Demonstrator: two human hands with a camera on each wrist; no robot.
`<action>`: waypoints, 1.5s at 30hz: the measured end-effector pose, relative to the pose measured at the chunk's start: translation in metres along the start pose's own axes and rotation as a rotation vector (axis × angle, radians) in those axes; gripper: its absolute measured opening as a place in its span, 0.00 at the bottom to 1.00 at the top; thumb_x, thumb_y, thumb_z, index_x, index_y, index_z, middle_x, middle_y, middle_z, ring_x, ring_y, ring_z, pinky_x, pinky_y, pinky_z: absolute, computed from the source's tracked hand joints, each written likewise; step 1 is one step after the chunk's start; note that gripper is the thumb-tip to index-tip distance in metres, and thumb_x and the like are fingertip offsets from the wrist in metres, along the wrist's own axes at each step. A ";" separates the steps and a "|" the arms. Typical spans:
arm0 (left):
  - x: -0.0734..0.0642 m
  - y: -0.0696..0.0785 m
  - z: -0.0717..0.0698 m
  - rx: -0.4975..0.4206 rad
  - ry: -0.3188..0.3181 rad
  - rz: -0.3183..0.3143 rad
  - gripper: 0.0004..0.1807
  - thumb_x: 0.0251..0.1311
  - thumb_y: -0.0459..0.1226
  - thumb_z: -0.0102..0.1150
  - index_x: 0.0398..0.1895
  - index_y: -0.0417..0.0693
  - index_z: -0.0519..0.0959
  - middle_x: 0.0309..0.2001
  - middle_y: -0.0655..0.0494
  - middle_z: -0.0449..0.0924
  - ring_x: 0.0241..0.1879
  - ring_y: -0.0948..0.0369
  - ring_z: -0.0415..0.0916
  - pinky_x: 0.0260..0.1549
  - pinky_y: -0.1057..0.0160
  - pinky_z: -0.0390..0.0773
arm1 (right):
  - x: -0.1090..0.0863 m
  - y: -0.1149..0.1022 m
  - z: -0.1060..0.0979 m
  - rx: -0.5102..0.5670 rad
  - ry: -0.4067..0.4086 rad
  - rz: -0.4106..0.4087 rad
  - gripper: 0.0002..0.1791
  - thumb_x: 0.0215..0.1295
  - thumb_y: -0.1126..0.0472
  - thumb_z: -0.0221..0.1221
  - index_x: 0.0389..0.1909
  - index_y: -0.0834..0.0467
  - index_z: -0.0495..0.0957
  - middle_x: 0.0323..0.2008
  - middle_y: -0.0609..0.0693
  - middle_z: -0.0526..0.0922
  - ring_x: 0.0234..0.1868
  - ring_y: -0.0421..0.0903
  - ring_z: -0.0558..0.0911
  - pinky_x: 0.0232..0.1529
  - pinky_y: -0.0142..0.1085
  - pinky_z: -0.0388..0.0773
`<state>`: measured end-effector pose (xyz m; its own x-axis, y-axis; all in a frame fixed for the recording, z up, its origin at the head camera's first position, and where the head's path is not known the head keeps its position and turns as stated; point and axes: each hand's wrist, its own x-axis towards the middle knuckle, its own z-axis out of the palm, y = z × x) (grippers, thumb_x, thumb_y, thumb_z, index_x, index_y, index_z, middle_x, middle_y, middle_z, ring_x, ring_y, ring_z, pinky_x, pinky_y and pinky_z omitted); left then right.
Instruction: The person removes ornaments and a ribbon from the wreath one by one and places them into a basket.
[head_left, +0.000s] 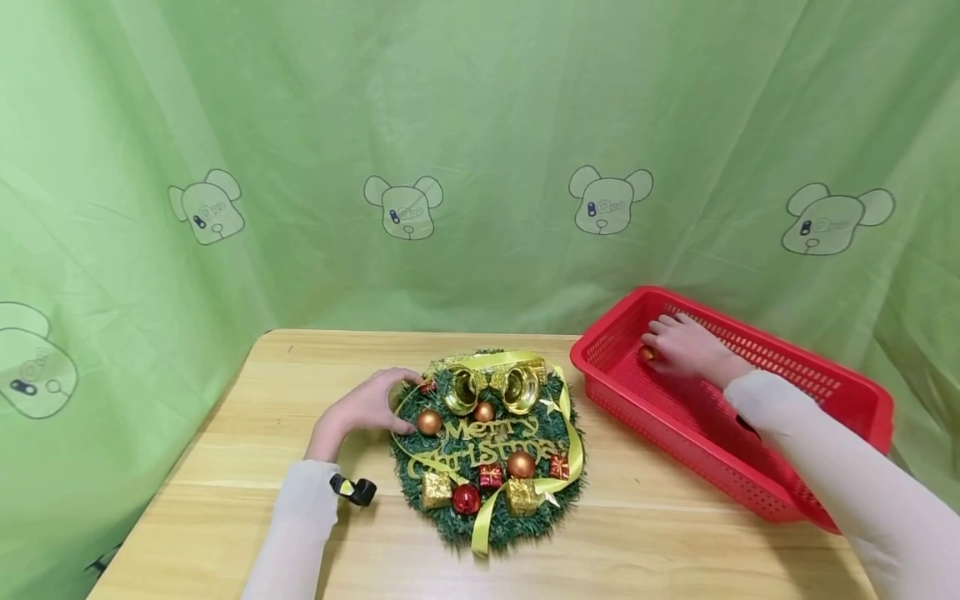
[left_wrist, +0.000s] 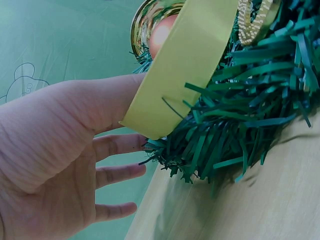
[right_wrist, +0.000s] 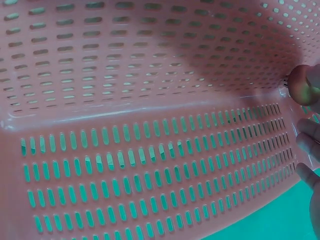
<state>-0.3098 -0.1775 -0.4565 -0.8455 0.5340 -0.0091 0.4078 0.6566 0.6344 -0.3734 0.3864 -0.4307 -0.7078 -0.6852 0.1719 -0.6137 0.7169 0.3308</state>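
a wooden table (head_left: 322, 358) is backed by a creased green curtain (head_left: 495, 92) printed with bear heads (head_left: 408, 212); a dark mark (head_left: 103, 562), perhaps print, is seen lower left.

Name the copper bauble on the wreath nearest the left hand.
The leftmost copper bauble on the wreath, beside the left hand; the other two sit farther right, one near the bells, one lower.

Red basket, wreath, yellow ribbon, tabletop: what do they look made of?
Red basket: likely moulded plastic, semi-gloss; regular slots, highlights along its edges.
Wreath: probably plastic tinsel, slight sheen; thin, flat green strips stick out.
Yellow ribbon: smooth with a soft sheen; satin fabric or plastic film, can't tell which.
Tabletop: smooth, light wood grain; solid wood or laminate, unclear.
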 end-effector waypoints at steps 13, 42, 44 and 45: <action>-0.001 0.002 -0.001 -0.012 0.000 -0.005 0.45 0.43 0.37 0.80 0.69 0.48 0.71 0.71 0.44 0.69 0.72 0.42 0.64 0.73 0.34 0.63 | 0.001 0.003 -0.010 -0.020 -0.016 0.014 0.22 0.47 0.55 0.77 0.42 0.61 0.84 0.37 0.57 0.82 0.43 0.59 0.79 0.48 0.59 0.80; 0.001 0.001 -0.005 -0.023 -0.011 -0.010 0.46 0.44 0.35 0.79 0.70 0.46 0.69 0.73 0.42 0.67 0.73 0.41 0.62 0.74 0.34 0.61 | 0.061 -0.110 -0.171 0.259 0.378 -0.161 0.21 0.54 0.56 0.72 0.46 0.63 0.84 0.43 0.57 0.86 0.49 0.57 0.81 0.55 0.55 0.79; 0.003 -0.001 -0.005 -0.029 -0.010 -0.011 0.46 0.44 0.35 0.79 0.70 0.47 0.69 0.73 0.43 0.67 0.73 0.41 0.62 0.74 0.34 0.60 | 0.065 -0.122 -0.173 0.278 0.387 -0.208 0.21 0.54 0.55 0.73 0.46 0.62 0.84 0.43 0.56 0.86 0.50 0.56 0.81 0.55 0.54 0.79; 0.004 -0.002 -0.005 -0.029 -0.011 -0.007 0.45 0.44 0.35 0.79 0.70 0.47 0.70 0.73 0.43 0.67 0.73 0.41 0.62 0.74 0.34 0.61 | 0.067 -0.128 -0.173 0.287 0.387 -0.231 0.21 0.54 0.55 0.72 0.46 0.62 0.84 0.43 0.56 0.86 0.50 0.56 0.81 0.55 0.54 0.79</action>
<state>-0.3152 -0.1794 -0.4535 -0.8444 0.5353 -0.0217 0.3919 0.6447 0.6563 -0.2817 0.2266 -0.3006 -0.3956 -0.7874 0.4728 -0.8475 0.5113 0.1425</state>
